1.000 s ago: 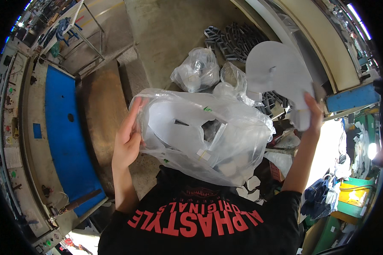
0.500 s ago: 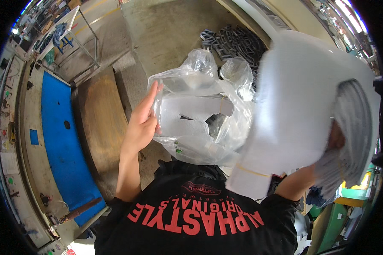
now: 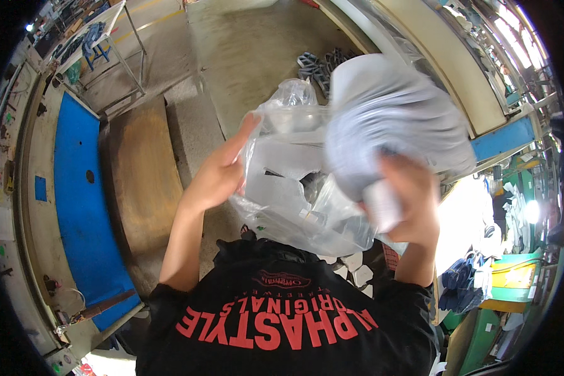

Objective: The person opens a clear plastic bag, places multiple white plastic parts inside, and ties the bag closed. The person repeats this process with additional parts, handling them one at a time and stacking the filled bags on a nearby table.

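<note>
My left hand [image 3: 218,177] is closed on the left rim of a clear plastic bag [image 3: 341,230], pulling its mouth wide. Inside the bag lie flat, pale grey cut pieces [image 3: 271,193] with a dark slot and a curved cut-out. My right hand [image 3: 413,197] grips a thick stack of thin, pale grey cut sheets [image 3: 391,116], blurred by motion. That stack is over the right side of the bag's mouth and hides part of it.
To the left are a bare brown board [image 3: 141,182] and a machine with a blue panel [image 3: 84,207]. Dark pieces [image 3: 313,70] lie on the floor ahead. Dark blue pieces [image 3: 460,285] and a green and yellow bin [image 3: 514,279] are at the right.
My right hand has swung the stack leftward from the far right to over the bag, turning it so its layered edges show. My left hand still holds the bag's rim.
</note>
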{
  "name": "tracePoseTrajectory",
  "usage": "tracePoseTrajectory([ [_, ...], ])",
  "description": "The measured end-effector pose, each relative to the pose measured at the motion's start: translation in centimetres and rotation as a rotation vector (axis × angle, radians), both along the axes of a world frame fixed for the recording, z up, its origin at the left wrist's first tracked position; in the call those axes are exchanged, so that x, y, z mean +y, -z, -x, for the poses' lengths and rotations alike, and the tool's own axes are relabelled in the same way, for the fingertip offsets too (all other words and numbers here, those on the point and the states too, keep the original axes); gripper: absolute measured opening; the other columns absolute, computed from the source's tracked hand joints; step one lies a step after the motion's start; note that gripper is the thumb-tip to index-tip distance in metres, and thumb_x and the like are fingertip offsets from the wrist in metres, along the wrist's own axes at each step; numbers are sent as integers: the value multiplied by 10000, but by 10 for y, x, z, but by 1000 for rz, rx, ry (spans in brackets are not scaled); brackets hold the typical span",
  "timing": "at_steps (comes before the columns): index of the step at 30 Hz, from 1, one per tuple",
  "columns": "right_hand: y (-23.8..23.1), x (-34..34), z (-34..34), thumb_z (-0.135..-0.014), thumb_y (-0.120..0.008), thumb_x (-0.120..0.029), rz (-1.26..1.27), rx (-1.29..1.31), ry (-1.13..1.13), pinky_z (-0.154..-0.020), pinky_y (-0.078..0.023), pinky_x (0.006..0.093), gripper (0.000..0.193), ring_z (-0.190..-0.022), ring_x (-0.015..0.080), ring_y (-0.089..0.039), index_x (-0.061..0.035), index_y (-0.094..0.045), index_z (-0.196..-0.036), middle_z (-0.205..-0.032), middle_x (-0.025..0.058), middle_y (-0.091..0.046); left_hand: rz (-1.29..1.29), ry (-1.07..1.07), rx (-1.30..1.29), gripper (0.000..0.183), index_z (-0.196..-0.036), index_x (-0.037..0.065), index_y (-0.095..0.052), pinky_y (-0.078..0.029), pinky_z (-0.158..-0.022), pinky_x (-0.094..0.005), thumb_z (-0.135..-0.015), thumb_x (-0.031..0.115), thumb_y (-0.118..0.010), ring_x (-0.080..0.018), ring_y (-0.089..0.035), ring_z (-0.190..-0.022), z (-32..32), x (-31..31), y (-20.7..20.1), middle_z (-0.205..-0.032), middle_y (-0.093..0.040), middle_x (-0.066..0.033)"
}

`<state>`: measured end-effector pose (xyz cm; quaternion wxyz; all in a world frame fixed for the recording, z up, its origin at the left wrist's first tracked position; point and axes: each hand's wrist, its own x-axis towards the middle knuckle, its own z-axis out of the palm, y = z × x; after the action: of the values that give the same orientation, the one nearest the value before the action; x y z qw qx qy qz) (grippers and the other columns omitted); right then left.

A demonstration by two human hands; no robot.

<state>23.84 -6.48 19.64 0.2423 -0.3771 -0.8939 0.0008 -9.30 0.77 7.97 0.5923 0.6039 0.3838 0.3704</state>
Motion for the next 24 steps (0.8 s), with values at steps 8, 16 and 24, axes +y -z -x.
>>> tracePoseTrajectory([
  [8,133,36,85,-726,-787,-245,751,-478,-117,-784,-564,505,501,-919,381,-718,-132,-729,-1210,-1005,109,-746,-22,-176,27,933,-1689,130,-284,-419,-517,-188,-800,-137,-367,-17,-440,-560,17,23,8,-1684,-434,-53],
  [16,127,31,73,-761,-781,-273,679,-287,-4,-815,-550,510,443,-983,378,-705,-95,-715,-1162,-1037,123,-730,-16,-255,47,907,-1679,182,-333,-449,-537,-193,-829,-132,-344,6,-422,-571,33,-7,4,-1647,-488,-70],
  [24,178,40,35,-852,-800,-319,334,-172,360,-965,-514,476,566,-1151,407,-640,-85,-623,-1336,-1271,189,-622,-103,-207,71,886,-1675,164,-339,-481,-580,-191,-838,-128,-335,4,-426,-581,27,-16,7,-1628,-510,-88],
])
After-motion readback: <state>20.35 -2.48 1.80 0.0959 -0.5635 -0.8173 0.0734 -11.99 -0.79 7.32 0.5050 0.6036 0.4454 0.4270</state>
